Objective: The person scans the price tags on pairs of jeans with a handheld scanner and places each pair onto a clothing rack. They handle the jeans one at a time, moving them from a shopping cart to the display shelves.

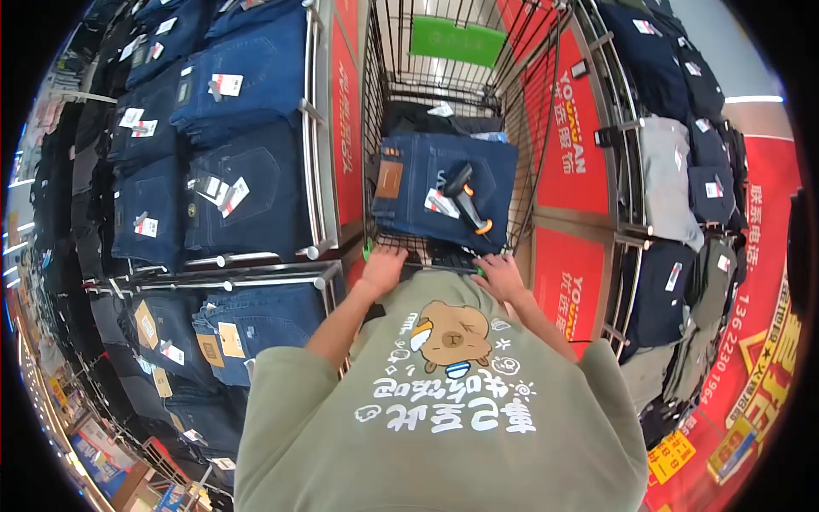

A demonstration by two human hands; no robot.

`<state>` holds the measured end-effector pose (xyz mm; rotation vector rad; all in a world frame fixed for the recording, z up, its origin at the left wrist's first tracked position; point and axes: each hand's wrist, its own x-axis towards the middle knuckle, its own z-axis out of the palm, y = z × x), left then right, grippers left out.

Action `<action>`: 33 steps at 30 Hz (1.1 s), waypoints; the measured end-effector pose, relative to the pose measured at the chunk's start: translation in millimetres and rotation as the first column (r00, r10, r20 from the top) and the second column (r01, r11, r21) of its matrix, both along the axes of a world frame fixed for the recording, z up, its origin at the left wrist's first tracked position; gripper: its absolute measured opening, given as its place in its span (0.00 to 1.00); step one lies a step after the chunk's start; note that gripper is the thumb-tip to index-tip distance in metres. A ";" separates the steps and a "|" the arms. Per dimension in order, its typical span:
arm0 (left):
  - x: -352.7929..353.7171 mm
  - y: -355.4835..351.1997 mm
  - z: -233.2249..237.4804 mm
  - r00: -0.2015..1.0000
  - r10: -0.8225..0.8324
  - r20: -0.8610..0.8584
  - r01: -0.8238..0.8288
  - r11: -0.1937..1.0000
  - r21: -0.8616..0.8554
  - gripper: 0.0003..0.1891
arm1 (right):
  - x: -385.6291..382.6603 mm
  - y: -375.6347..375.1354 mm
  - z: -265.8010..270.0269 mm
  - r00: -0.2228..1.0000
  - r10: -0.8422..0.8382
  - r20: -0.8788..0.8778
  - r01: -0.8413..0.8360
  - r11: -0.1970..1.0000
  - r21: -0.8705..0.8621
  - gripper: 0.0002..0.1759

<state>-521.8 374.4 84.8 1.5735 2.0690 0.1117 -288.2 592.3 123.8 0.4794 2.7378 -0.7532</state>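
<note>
My left hand (386, 270) is closed around the left part of a shopping cart's handle (433, 259), close to its green end. On the right part of that bar, my right hand (502, 277) is closed too. In front of both hands is the wire shopping cart (375, 111). Folded blue jeans (409, 200) with a brown patch and a white tag lie in it. A black and orange barcode scanner (467, 200) rests on top of the jeans. Behind them, darker folded clothes (418, 118) show partly, the rest hidden under the jeans.
Metal racks with stacked jeans (243, 183) stand close on the left. Racks on the right hold dark and grey folded trousers (670, 171). Red sign panels (567, 128) line both sides of the cart, close to its walls. A green plate (456, 41) hangs at the cart's far end.
</note>
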 end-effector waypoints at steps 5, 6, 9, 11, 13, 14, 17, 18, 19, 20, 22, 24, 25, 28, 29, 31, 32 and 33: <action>24.7 6.3 5.9 0.978 0.084 -0.190 -0.081 0.996 0.022 0.14 | 1.5 -6.7 -10.0 0.996 -0.007 0.089 -0.005 0.991 0.135 0.17; 31.6 6.6 3.8 0.970 0.099 -0.221 -0.080 0.993 0.092 0.11 | 2.7 -7.5 -9.0 0.994 -0.013 0.105 -0.002 0.989 0.146 0.15; 42.4 5.3 3.9 0.986 0.143 -0.084 -0.135 0.985 0.104 0.10 | 15.5 -6.0 -16.4 0.997 -0.020 0.069 0.007 0.983 0.184 0.14; 50.2 -6.6 -3.2 0.977 0.210 -0.045 -0.202 0.970 0.133 0.14 | 26.6 -3.5 -22.5 0.998 0.042 0.054 -0.052 0.981 0.186 0.17; 62.8 -17.1 12.3 0.948 0.224 -0.227 -0.172 0.959 0.226 0.19 | 35.8 -1.0 -28.8 0.999 0.007 0.054 -0.021 0.967 0.255 0.18; 73.4 -16.9 18.7 0.948 0.249 -0.197 -0.223 0.964 0.146 0.21 | 41.9 -1.0 -30.4 0.997 0.070 0.039 -0.077 0.968 0.239 0.18; 103.2 -16.1 17.8 0.919 0.328 -0.218 -0.307 0.943 0.125 0.20 | 59.5 1.3 -30.8 0.997 0.065 0.030 -0.071 0.957 0.281 0.18; 112.2 -17.4 17.4 0.918 0.332 -0.217 -0.309 0.942 0.133 0.19 | 66.1 0.2 -29.6 0.997 0.070 0.027 -0.075 0.949 0.307 0.19; 118.6 -18.7 17.0 0.918 0.329 -0.221 -0.303 0.942 0.143 0.18 | 70.9 -1.5 -30.5 0.998 0.067 0.017 -0.069 0.940 0.333 0.19; 126.6 -21.1 16.8 0.903 0.331 -0.276 -0.300 0.942 0.147 0.17 | 76.7 -3.9 -32.0 0.996 0.078 -0.031 -0.063 0.939 0.339 0.17; 138.2 -24.4 21.2 0.901 0.324 -0.288 -0.313 0.946 0.087 0.18 | 87.2 -7.3 -34.9 0.993 0.099 -0.071 -0.071 0.940 0.332 0.16; 150.9 -27.7 26.3 0.916 0.277 -0.291 -0.298 0.954 -0.032 0.19 | 99.8 -13.9 -32.5 0.991 0.097 -0.095 -0.062 0.947 0.316 0.14; 158.4 -29.6 25.7 0.920 0.268 -0.287 -0.289 0.957 -0.034 0.19 | 107.6 -17.4 -32.7 0.992 0.088 -0.091 -0.055 0.948 0.315 0.14; 175.3 -36.9 15.2 0.918 0.299 -0.261 -0.331 0.940 -0.084 0.23 | 124.1 -25.4 -34.0 0.989 0.092 -0.115 -0.052 0.950 0.308 0.14; 182.3 -40.0 10.6 0.917 0.301 -0.263 -0.332 0.940 -0.081 0.23 | 130.5 -27.5 -33.2 0.989 0.093 -0.117 -0.053 0.949 0.310 0.14; 191.2 -50.2 12.9 0.926 0.283 -0.248 -0.319 0.941 -0.116 0.22 | 139.4 -37.9 -31.5 0.992 0.094 -0.078 -0.063 0.939 0.338 0.15; 195.9 -57.5 14.2 0.927 0.280 -0.249 -0.315 0.943 -0.110 0.22 | 143.5 -44.1 -32.1 0.993 0.090 -0.081 -0.057 0.938 0.343 0.15; 201.5 -63.2 16.6 0.928 0.278 -0.247 -0.311 0.945 -0.104 0.22 | 148.0 -47.6 -33.3 0.992 0.097 -0.076 -0.065 0.937 0.342 0.15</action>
